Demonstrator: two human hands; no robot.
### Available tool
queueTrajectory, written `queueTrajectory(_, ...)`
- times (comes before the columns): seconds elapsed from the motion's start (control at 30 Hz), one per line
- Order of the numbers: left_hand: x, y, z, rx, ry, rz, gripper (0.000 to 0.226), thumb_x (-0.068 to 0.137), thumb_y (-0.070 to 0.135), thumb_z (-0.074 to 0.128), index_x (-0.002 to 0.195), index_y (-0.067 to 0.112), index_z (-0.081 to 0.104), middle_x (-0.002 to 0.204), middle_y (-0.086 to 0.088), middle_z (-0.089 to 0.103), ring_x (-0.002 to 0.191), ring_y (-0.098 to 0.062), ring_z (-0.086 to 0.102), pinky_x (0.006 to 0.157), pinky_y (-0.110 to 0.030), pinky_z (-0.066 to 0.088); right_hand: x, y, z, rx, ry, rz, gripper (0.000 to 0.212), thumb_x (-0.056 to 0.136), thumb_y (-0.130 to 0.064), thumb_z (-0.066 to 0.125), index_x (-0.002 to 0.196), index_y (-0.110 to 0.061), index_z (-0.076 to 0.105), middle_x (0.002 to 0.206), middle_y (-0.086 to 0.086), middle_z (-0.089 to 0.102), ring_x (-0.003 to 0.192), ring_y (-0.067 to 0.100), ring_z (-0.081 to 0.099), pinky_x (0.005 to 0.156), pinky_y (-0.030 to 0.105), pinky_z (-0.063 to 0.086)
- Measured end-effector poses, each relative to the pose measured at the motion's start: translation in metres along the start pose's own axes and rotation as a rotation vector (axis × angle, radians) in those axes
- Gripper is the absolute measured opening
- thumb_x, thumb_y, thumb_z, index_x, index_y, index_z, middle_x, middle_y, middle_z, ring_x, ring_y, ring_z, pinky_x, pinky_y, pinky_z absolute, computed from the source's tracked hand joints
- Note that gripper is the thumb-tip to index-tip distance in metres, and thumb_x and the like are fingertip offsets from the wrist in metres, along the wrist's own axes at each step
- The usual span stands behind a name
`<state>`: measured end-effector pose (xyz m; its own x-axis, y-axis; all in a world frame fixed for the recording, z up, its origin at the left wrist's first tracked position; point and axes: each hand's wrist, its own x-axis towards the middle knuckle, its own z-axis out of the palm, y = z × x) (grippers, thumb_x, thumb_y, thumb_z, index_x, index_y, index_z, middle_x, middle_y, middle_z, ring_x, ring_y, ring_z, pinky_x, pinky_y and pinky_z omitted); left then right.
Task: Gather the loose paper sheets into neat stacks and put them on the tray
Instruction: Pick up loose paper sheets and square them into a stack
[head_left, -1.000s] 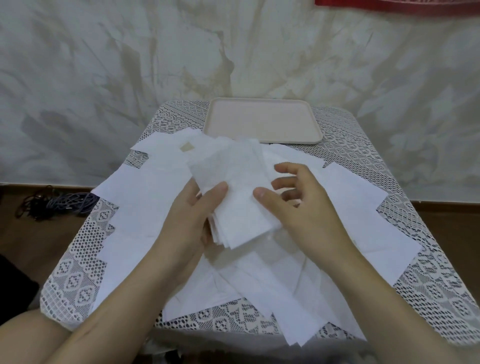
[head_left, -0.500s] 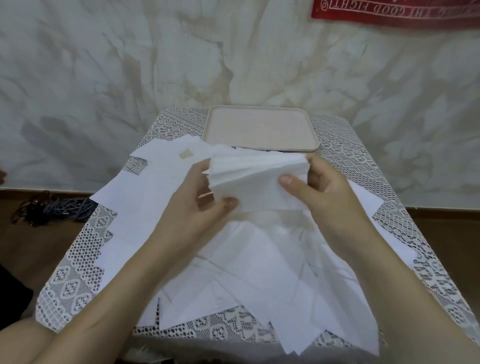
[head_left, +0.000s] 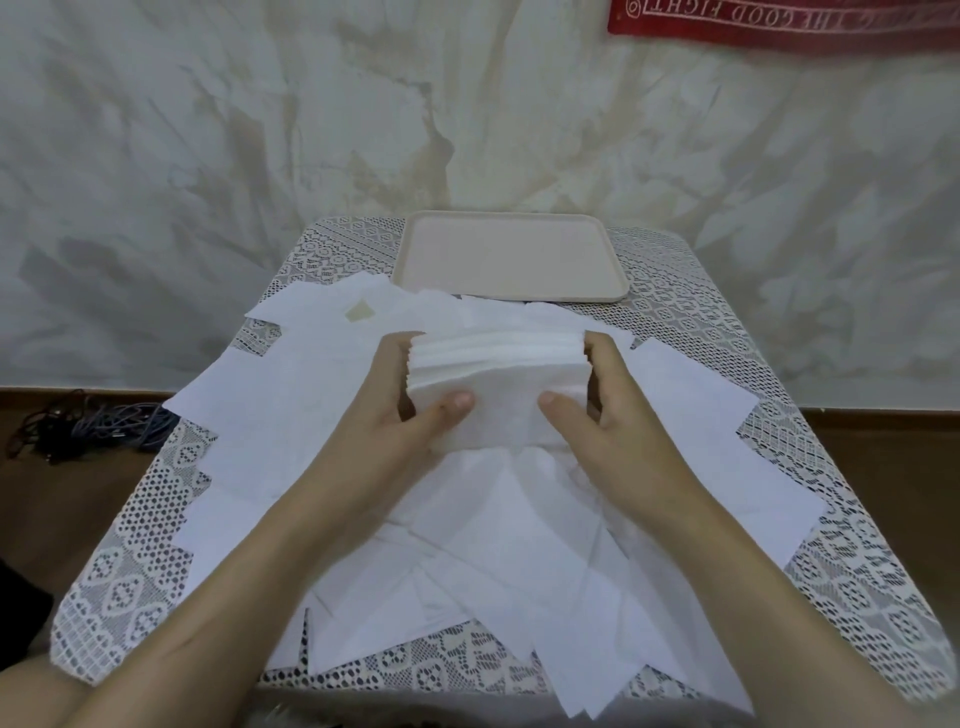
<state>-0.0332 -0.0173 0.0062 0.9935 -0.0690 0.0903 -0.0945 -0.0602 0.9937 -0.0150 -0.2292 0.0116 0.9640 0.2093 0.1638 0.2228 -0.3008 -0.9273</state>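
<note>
Stack (head_left: 498, 410) gripped, lower edge seemingly hidden

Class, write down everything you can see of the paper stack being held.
The stack is white, of many thin sheets whose layered edges show along the top and fan slightly at both sides. It stands roughly on edge, broad face toward the camera. The left hand grips its left side, the right hand its right, thumbs on the near face. It is over the loose sheets, short of the tray.
</note>
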Motion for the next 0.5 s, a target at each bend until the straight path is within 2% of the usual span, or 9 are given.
queueTrajectory(0.07, 0.000, -0.001, 0.000, 0.018, -0.022, -0.008, 0.038, 0.099, 0.012, 0.067, 0.128, 0.028, 0.048, 0.096, 0.021, 0.075, 0.087, 0.001, 0.073, 0.067, -0.017, 0.055, -0.001, -0.001, 0.000, -0.040, -0.023, 0.007, 0.036, 0.099, -0.034, 0.061, 0.132, -0.034, 0.047, 0.117, -0.020, 0.068, 0.113, 0.004, 0.064, 0.101, 0.041, 0.050)
queueTrajectory(0.13, 0.000, -0.001, 0.004, 0.060, -0.055, -0.005, 0.042, 0.098, 0.009, 0.067, 0.127, 0.030, 0.045, 0.097, 0.030, 0.073, 0.092, 0.006, 0.071, 0.071, -0.014, 0.054, -0.003, 0.000, 0.003, -0.149, -0.061, 0.014, 0.048, 0.096, -0.052, 0.055, 0.140, -0.038, 0.042, 0.127, -0.026, 0.061, 0.123, 0.001, 0.055, 0.110, 0.037, 0.042)
queueTrajectory(0.2, -0.001, -0.001, 0.007, 0.071, -0.051, 0.005, 0.037, 0.100, 0.007, 0.064, 0.124, 0.027, 0.046, 0.095, 0.033, 0.072, 0.092, 0.009, 0.070, 0.072, -0.011, 0.053, -0.005, -0.002, 0.004, -0.231, -0.076, 0.021, 0.055, 0.102, -0.047, 0.052, 0.151, -0.027, 0.035, 0.123, -0.034, 0.049, 0.117, -0.008, 0.043, 0.105, 0.020, 0.033)
queueTrajectory(0.23, -0.002, 0.000, 0.007, 0.062, -0.023, 0.016, 0.034, 0.101, 0.008, 0.064, 0.123, 0.027, 0.048, 0.096, 0.030, 0.072, 0.093, 0.008, 0.070, 0.073, -0.011, 0.052, -0.004, -0.003, 0.004, -0.235, -0.050, 0.014, 0.052, 0.104, -0.043, 0.052, 0.150, -0.021, 0.039, 0.115, -0.030, 0.051, 0.110, -0.005, 0.045, 0.099, 0.021, 0.035)
queueTrajectory(0.27, -0.002, 0.000, 0.005, 0.042, 0.017, 0.027, 0.031, 0.100, 0.010, 0.066, 0.122, 0.026, 0.052, 0.098, 0.026, 0.073, 0.095, 0.005, 0.071, 0.073, -0.012, 0.053, -0.004, -0.004, 0.002, -0.209, -0.009, -0.012, 0.043, 0.103, -0.041, 0.055, 0.139, -0.018, 0.049, 0.104, -0.022, 0.058, 0.101, 0.004, 0.053, 0.095, 0.029, 0.042)
queueTrajectory(0.3, -0.002, 0.002, 0.004, 0.011, 0.052, 0.028, 0.028, 0.099, 0.013, 0.068, 0.122, 0.024, 0.055, 0.101, 0.021, 0.075, 0.097, 0.001, 0.072, 0.073, -0.014, 0.054, -0.003, -0.007, 0.002, -0.157, 0.042, -0.038, 0.027, 0.101, -0.040, 0.058, 0.122, -0.023, 0.058, 0.096, -0.013, 0.065, 0.096, 0.013, 0.060, 0.093, 0.038, 0.049)
queueTrajectory(0.33, -0.002, 0.002, 0.003, -0.035, 0.075, 0.016, 0.030, 0.097, 0.018, 0.072, 0.123, 0.023, 0.058, 0.106, 0.014, 0.077, 0.099, -0.005, 0.074, 0.074, -0.019, 0.057, -0.004, -0.010, 0.001, -0.075, 0.089, -0.041, 0.018, 0.100, -0.036, 0.061, 0.113, -0.023, 0.062, 0.093, -0.006, 0.069, 0.093, 0.022, 0.064, 0.091, 0.046, 0.053)
queueTrajectory(0.4, -0.002, 0.002, 0.004, -0.174, 0.095, -0.039, 0.041, 0.092, 0.027, 0.078, 0.128, 0.019, 0.060, 0.117, -0.002, 0.077, 0.105, -0.021, 0.076, 0.078, -0.034, 0.063, -0.004, -0.013, 0.004, 0.138, 0.155, -0.002, 0.012, 0.098, -0.026, 0.067, 0.108, -0.020, 0.067, 0.098, 0.003, 0.075, 0.095, 0.029, 0.070, 0.090, 0.054, 0.055)
queueTrajectory(0.5, -0.005, 0.003, 0.010, -0.374, 0.115, -0.080, 0.044, 0.090, 0.025, 0.072, 0.132, 0.014, 0.062, 0.124, -0.009, 0.077, 0.110, -0.027, 0.075, 0.086, -0.036, 0.063, -0.010, -0.019, 0.011, 0.389, 0.101, 0.102, 0.021, 0.095, -0.017, 0.072, 0.115, -0.016, 0.068, 0.107, 0.008, 0.078, 0.102, 0.032, 0.074, 0.095, 0.062, 0.055)
